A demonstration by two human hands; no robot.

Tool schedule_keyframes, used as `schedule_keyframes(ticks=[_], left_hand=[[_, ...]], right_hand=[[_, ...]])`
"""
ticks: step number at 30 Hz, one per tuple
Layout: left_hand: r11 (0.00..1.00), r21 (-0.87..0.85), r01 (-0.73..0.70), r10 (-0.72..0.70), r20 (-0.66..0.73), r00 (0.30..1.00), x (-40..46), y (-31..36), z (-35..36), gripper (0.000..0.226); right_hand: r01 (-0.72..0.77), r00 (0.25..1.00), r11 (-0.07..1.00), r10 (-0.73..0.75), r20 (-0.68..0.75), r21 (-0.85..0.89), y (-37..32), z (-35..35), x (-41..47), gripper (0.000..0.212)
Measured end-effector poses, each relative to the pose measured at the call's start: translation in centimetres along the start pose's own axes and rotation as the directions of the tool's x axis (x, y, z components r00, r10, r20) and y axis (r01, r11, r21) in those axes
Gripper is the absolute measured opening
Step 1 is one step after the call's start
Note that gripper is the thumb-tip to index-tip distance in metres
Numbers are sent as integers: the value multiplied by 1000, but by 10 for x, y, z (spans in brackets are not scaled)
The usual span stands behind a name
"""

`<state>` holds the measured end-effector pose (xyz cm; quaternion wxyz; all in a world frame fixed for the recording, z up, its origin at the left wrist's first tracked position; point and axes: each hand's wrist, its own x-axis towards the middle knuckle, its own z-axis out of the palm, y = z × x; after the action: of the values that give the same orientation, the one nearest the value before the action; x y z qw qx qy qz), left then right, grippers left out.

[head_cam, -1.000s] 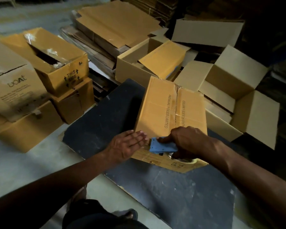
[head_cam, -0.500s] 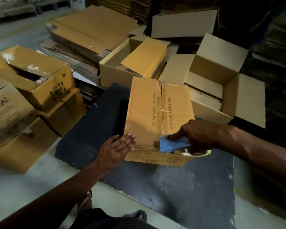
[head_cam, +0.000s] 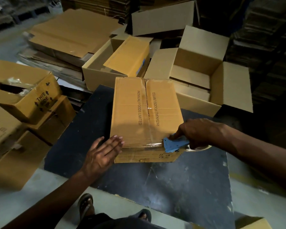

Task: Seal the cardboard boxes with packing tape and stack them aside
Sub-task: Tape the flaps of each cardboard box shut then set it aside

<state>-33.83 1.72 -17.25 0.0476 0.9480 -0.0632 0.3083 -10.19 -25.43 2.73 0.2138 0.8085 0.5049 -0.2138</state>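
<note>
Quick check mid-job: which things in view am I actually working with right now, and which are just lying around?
In use: closed box; blue tape dispenser gripped by right hand; left hand flat on the box; black board underneath.

Lying about: open boxes; flattened cardboard; torn box.

"PATANJALI FOODS LIMITED" is printed twice on the closed box (head_cam: 145, 113), once on each top flap beside the centre seam. The left box (head_cam: 28, 96) carries "THIS SIDE" with up arrows on its side; other print is illegible.
</note>
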Motion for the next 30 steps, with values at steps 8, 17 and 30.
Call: schedule_keyframes(ticks=[8,17,30], left_hand=[[998,60,37,-49,222,974,72,51,-25,72],[972,183,-145,77,335,939,89,94,38,55],[996,85,16,-53,456,888,111,114,20,72]], right_hand=[[59,996,995,-64,-62,-80,-4,-2,-6,65],[32,999,999,-32,0,7,-5,-7,-10,69],[-50,994,999,49,97,5,42,15,-50,67]])
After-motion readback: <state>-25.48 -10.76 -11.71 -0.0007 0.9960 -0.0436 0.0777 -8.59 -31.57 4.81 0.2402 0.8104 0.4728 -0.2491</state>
